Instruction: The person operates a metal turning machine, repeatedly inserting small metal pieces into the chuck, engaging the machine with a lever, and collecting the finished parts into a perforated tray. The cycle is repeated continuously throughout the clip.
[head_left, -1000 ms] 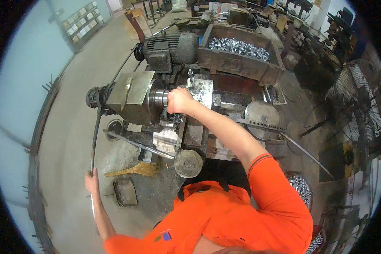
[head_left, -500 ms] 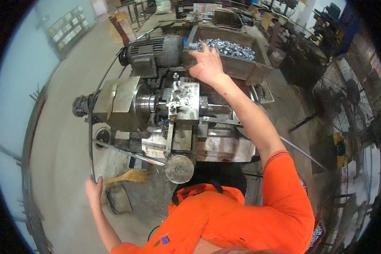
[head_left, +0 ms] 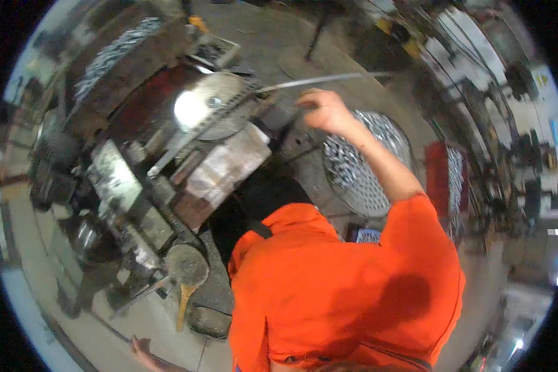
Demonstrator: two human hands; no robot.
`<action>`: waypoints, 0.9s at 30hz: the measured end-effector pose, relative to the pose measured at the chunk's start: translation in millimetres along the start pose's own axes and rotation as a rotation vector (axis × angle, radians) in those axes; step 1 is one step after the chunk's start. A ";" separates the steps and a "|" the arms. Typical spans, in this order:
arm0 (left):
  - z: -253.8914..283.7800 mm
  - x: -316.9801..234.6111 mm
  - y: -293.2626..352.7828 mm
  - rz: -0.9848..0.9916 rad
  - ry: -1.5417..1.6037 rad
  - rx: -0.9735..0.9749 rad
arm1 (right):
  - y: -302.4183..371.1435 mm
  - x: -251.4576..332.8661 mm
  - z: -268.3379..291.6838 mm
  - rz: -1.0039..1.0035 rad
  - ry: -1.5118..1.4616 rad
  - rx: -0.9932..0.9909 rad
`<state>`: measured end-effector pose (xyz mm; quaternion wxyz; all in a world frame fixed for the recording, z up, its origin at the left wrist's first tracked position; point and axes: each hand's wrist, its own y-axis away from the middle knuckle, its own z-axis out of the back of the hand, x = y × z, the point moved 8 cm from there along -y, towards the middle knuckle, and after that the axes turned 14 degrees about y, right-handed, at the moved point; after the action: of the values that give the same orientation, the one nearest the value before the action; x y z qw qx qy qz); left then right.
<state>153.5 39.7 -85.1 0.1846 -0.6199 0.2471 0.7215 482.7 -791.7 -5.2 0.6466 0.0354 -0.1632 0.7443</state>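
At the lower left, my left hand (head_left: 144, 352) is at the end of a long dark rod lever (head_left: 110, 326) that runs from the machine, its fingers closed around it. Further up and to the right, my right hand (head_left: 326, 111) is raised with curled fingers. Something dark shows at its fingertips, too blurred to name. Beside and below this hand stands a round perforated basket (head_left: 372, 203) with many small shiny metal parts. The lathe-like machine (head_left: 115, 177) lies to the left, with a large round wheel (head_left: 189, 108) near its right end.
A wooden-sided bin (head_left: 127, 65) of metal pieces is at the upper left. A long bar (head_left: 328, 79) sticks out past the wheel. A red container (head_left: 437, 177) with more parts stands right of the basket. Below the machine's round plate (head_left: 187, 265) lies a straw broom (head_left: 185, 304).
My view has swung to the right. My right hand has left the parts bin behind the machine and is now near the round basket. My left hand stays at the lever.
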 end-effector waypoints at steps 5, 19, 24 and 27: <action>3.4 19.2 -51.3 0.096 -0.100 0.007 | 181.7 -132.9 -16.9 -0.553 0.277 0.217; -10.2 3.6 -29.5 0.151 -0.148 0.012 | 236.8 -131.7 -91.9 -0.476 0.180 0.106; -11.4 -6.7 -18.3 0.174 -0.173 0.043 | 239.8 -136.0 -74.8 -0.601 0.058 0.101; -18.6 -14.3 -10.5 -0.018 -0.005 0.090 | 226.2 -116.3 -45.8 -0.620 -0.547 -0.016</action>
<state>176.8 37.9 -74.4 0.2192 -0.6112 0.2733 0.7097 288.4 -914.0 -123.7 0.7733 0.2744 -0.3166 0.4759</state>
